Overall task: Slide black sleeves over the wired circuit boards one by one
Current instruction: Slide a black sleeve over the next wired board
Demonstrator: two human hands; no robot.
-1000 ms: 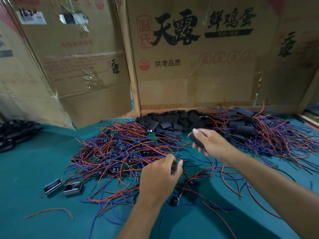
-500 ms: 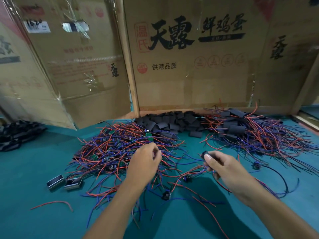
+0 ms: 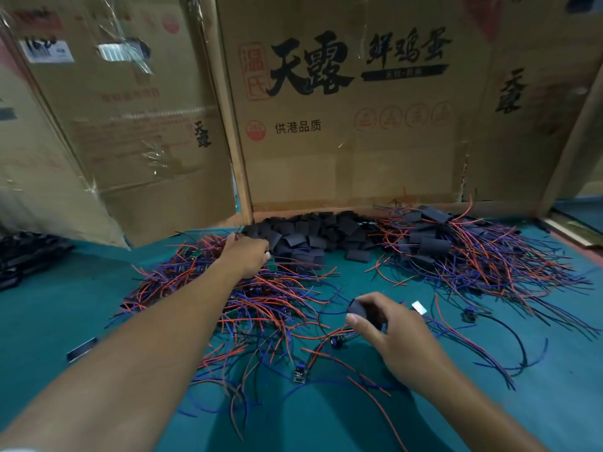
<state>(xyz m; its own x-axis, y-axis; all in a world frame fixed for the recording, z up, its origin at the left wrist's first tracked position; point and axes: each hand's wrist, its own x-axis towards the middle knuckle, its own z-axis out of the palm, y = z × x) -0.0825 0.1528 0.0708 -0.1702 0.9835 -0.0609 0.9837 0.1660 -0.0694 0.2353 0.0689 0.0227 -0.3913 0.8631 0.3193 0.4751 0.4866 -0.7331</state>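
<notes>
My right hand [image 3: 396, 331] pinches a black sleeve [image 3: 360, 309] between thumb and fingers, low over the green table [image 3: 489, 402]. My left hand [image 3: 246, 256] is stretched far out, at the back of the heap of red-and-blue wired circuit boards [image 3: 261, 298], next to the pile of loose black sleeves [image 3: 313, 233]. Its fingers point down into the wires and are hidden behind the back of the hand. Two loose wired boards [image 3: 299, 375] lie near my right hand.
A heap of sleeved boards [image 3: 456, 252] with trailing wires fills the right back. Cardboard boxes [image 3: 326, 141] wall off the rear. Small metal pieces lie at the left [image 3: 81, 349] and beside my right hand [image 3: 419, 308]. Dark items [image 3: 19, 259] sit at the far left.
My left hand has moved away from me, from the near side of the wire heap to its far edge by the sleeves. My right hand drew back toward me, still holding the sleeve.
</notes>
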